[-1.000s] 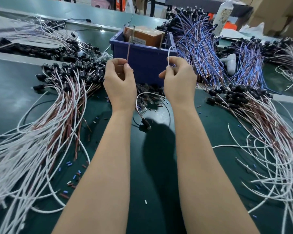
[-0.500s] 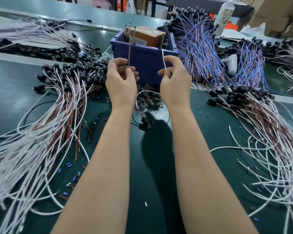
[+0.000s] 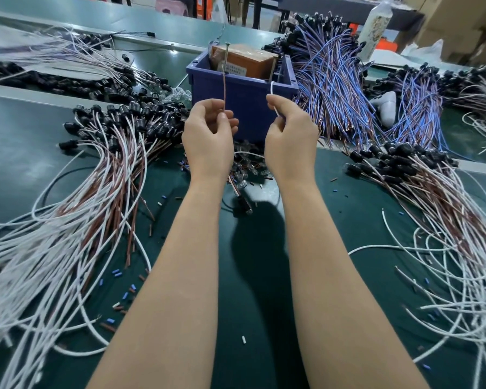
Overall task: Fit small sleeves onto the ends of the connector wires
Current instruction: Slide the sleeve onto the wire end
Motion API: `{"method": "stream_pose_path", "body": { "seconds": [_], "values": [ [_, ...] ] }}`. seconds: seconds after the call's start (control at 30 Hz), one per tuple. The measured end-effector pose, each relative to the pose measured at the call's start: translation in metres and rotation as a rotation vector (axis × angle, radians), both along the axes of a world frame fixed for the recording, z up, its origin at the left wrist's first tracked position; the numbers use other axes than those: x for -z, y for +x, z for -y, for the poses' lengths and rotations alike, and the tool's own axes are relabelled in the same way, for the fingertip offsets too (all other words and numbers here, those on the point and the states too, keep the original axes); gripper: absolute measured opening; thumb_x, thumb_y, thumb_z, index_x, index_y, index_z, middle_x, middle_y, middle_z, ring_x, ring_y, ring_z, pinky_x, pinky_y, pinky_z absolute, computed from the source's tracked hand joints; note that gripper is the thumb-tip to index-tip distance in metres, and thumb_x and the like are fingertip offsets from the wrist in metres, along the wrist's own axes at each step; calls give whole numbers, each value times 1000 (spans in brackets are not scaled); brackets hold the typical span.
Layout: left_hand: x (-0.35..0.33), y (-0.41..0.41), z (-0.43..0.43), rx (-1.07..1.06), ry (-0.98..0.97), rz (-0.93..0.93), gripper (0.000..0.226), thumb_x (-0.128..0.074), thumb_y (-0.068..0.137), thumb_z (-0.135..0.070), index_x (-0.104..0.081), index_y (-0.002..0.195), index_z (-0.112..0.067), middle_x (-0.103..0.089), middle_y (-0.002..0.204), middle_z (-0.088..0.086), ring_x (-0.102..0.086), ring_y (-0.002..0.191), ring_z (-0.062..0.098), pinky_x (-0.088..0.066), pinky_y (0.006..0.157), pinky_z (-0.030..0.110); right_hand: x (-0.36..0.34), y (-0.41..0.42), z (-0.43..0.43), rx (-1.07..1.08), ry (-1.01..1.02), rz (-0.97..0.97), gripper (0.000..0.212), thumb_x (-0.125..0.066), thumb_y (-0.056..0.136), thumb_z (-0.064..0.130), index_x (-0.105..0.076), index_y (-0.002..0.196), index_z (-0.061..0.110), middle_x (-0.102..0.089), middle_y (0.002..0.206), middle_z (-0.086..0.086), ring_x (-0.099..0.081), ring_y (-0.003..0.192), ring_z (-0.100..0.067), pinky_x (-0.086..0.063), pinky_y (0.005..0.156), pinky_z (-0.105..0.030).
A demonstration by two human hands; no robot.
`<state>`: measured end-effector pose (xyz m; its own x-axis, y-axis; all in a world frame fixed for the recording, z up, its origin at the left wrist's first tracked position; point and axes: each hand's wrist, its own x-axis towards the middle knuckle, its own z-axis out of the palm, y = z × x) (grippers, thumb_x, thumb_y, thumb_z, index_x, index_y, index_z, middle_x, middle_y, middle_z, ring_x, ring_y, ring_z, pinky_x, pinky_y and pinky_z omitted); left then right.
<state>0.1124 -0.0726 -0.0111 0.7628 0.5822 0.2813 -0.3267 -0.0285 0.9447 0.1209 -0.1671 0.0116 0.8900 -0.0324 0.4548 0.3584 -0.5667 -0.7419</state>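
Observation:
Both hands are raised over the green mat in front of a blue bin. My left hand [image 3: 208, 136] pinches a thin brown wire [image 3: 224, 80] that stands straight up from its fingertips. My right hand [image 3: 291, 136] pinches a white wire [image 3: 272, 92] whose short end sticks up past the index finger. Both wires run down behind my hands to a black connector [image 3: 243, 206] hanging low between my wrists. Any sleeve on the wire ends is too small to tell. Small loose sleeves [image 3: 118, 293] in blue, brown and white lie scattered on the mat.
The blue bin [image 3: 244, 99] holds a brown box. Piles of white and brown connector wires [image 3: 68, 234] spread at left and another pile [image 3: 446, 234] at right. Blue and brown wire bundles [image 3: 334, 88] lie behind the bin. A small heap of clear parts [image 3: 247, 169] sits under my hands.
My hands have drawn slightly apart. The brown wire still stands upright in my left hand, while the white wire end has shifted right with my right hand.

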Motion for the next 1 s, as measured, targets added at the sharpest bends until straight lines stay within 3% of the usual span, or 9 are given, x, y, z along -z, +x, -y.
{"method": "stream_pose_path", "body": {
  "seconds": [0.37,0.5,0.63,0.8,1.0],
  "values": [
    [1,-1,0,7,26,1,15,-46,94,2,-54,99,-9,-62,84,-2,-64,70,3,-55,73,19,1,3,1,59,-39,23,46,-40,91,-5,-58,129,14,-62,127,-2,-56,118,-17,-39,102,-23],
    [0,0,0,11,4,-3,15,-45,94,2,-54,98,-10,-61,84,-1,-63,70,3,-54,73,20,1,3,3,130,9,63,47,-40,90,-6,-58,129,12,-63,126,-2,-57,116,-14,-35,93,-10],
    [1,0,0,14,8,6,15,-44,94,3,-53,97,-8,-60,83,-1,-62,71,5,-54,72,19,1,3,2,150,33,101,47,-40,89,-8,-58,128,10,-62,127,-2,-57,117,-15,-32,92,-7],
    [0,-1,1,20,11,4,15,-43,94,4,-53,100,-6,-60,83,0,-62,71,6,-54,71,19,2,4,0,9,-88,41,56,-35,86,-12,-50,136,8,-53,139,-3,-47,129,-15,-27,103,-12],
    [-2,-2,1,29,10,-5,14,-44,95,3,-54,100,-6,-61,83,0,-63,71,5,-55,73,19,3,4,1,-50,-148,-1,61,-34,85,-13,-46,140,12,-48,143,-1,-42,132,-13,-26,105,-14]
  ]
}}
